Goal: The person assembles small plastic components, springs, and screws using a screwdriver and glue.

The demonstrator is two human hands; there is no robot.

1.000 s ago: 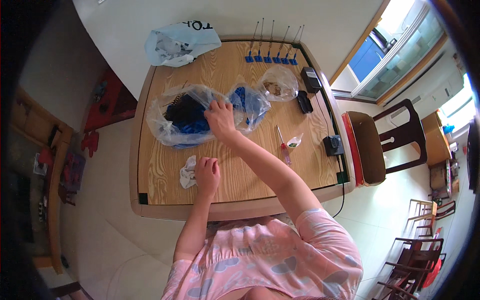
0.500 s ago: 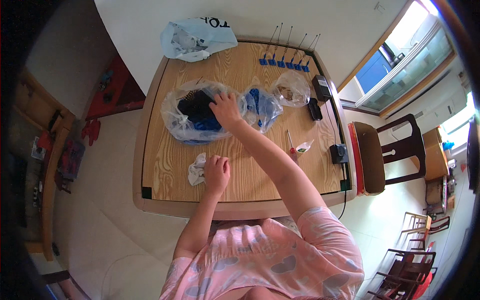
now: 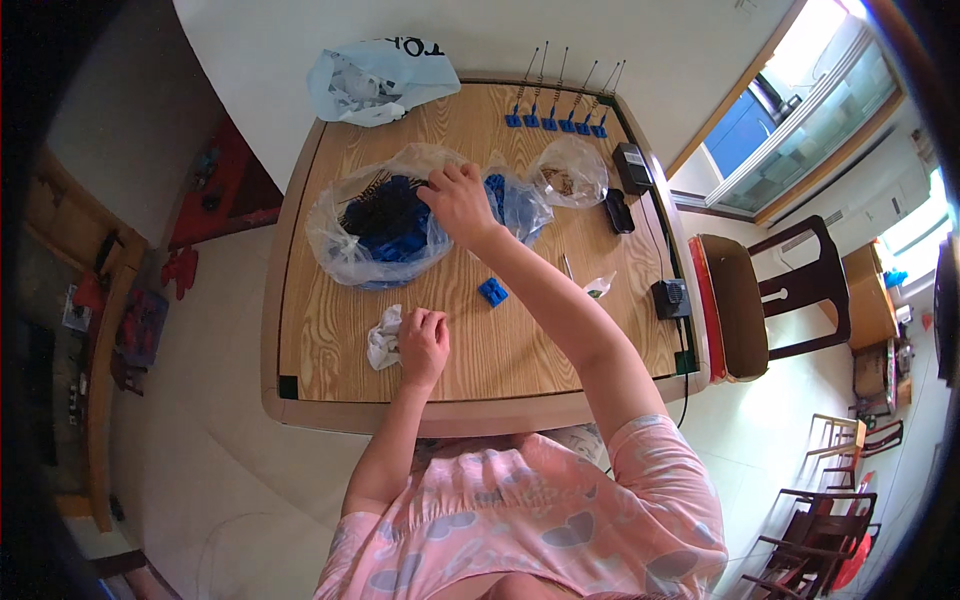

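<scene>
- Reaching into the clear plastic bag (image 3: 375, 235) of blue and black parts, right hand (image 3: 458, 200) had fingers curled; grip contents hidden, couldn't tell.
- Left hand (image 3: 424, 343) sat loosely closed beside the crumpled white bag (image 3: 383, 338); better pinning the big bag's rim, I reckon.

On the table (image 3: 330, 350), a large bag (image 3: 375, 230) lies far left with the right hand (image 3: 458, 200) on its right edge. A small block (image 3: 492, 291) sits near of it, a crumpled wad (image 3: 383, 338) just left of the left hand (image 3: 424, 343). Upright pins (image 3: 560, 122) line the far edge, a chair (image 3: 760, 300) stands right.
</scene>
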